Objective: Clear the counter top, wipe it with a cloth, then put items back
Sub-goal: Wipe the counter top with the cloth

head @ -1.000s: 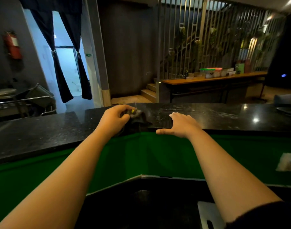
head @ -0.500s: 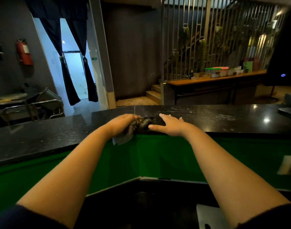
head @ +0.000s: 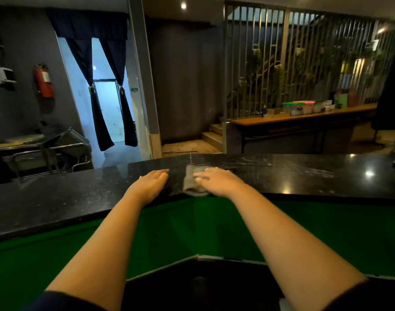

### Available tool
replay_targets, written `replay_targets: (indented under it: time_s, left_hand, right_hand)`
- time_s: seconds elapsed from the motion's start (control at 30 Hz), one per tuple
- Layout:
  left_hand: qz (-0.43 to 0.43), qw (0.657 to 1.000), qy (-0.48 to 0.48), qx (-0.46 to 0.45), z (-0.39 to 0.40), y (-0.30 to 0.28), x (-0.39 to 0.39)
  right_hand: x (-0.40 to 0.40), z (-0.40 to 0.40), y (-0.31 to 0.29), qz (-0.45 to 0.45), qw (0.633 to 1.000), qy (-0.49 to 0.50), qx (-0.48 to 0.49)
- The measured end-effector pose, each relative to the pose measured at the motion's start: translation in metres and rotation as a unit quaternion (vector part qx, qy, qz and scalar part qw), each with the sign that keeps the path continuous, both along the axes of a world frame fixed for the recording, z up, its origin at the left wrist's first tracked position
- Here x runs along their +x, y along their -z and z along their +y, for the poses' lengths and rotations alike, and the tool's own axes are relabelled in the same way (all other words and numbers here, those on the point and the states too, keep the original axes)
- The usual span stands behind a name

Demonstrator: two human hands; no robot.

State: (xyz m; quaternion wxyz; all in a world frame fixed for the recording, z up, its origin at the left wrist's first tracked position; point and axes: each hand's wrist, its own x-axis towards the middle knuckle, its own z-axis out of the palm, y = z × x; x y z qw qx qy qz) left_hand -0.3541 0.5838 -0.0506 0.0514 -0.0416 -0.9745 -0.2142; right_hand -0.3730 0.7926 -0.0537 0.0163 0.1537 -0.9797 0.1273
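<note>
Cloth (head: 193,184): lay centre frame at the black table's (head: 79,196) near edge | Your hands: right hand (head: 216,181) spread flat on cloth; left hand (head: 150,184) flat on bare stone, holding nothing | Advice: you needed even pressure, overlapping strokes toward the smears right of centre.

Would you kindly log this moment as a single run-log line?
stage: wiping | cloth: flat on counter top | right hand: open, pressing cloth | left hand: open, flat on counter
</note>
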Motion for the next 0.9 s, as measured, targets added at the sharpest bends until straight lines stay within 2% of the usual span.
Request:
replay_targets:
  time_s: [0.13, 0.2, 0.27, 0.33, 0.43, 0.47, 0.57, 0.63, 0.73, 0.8, 0.9]
  left_hand:
    - [-0.01, 0.995, 0.014, -0.093, 0.004, 0.01, -0.012]
    - [-0.007, 0.993, 0.007, -0.115, 0.014, 0.011, -0.018]
    - [-0.013, 0.993, 0.006, -0.115, 0.026, 0.011, -0.025]
    - [-0.023, 0.993, 0.005, -0.113, 0.038, 0.008, -0.032]
    - [-0.036, 0.991, 0.004, -0.125, 0.046, 0.009, -0.042]
    - [-0.042, 0.99, 0.006, -0.131, 0.046, 0.01, -0.046]
    - [-0.057, 0.988, 0.011, -0.14, 0.043, 0.013, -0.056]
    - [-0.056, 0.988, 0.013, -0.144, 0.043, 0.014, -0.06]
    - [-0.051, 0.987, 0.01, -0.149, 0.044, 0.015, -0.062]
    - [-0.045, 0.988, 0.009, -0.15, 0.044, 0.017, -0.061]
    - [-0.032, 0.99, -0.003, -0.14, 0.043, 0.017, -0.061]
  right_hand:
    - [-0.007, 0.06, -0.001, -0.029, 0.984, 0.175, -0.021]
    - [-0.02, 0.049, -0.006, -0.042, 0.959, 0.28, -0.002]
    - [-0.032, 0.017, -0.013, -0.077, 0.941, 0.329, -0.01]
    - [-0.041, -0.01, -0.012, -0.085, 0.965, 0.246, 0.019]
    - [-0.058, 0.003, -0.012, -0.082, 0.992, 0.092, 0.006]
    - [-0.068, 0.014, -0.012, -0.088, 0.992, 0.086, 0.005]
    - [-0.101, 0.036, -0.009, -0.097, 0.977, 0.188, 0.033]
    - [-0.125, 0.034, -0.01, -0.095, 0.976, 0.192, 0.042]
    - [-0.202, 0.013, 0.003, -0.151, 0.963, 0.218, 0.048]
    - [-0.23, -0.008, 0.005, -0.171, 0.966, 0.182, 0.069]
    - [-0.154, -0.029, -0.026, -0.147, 0.986, 0.028, 0.076]
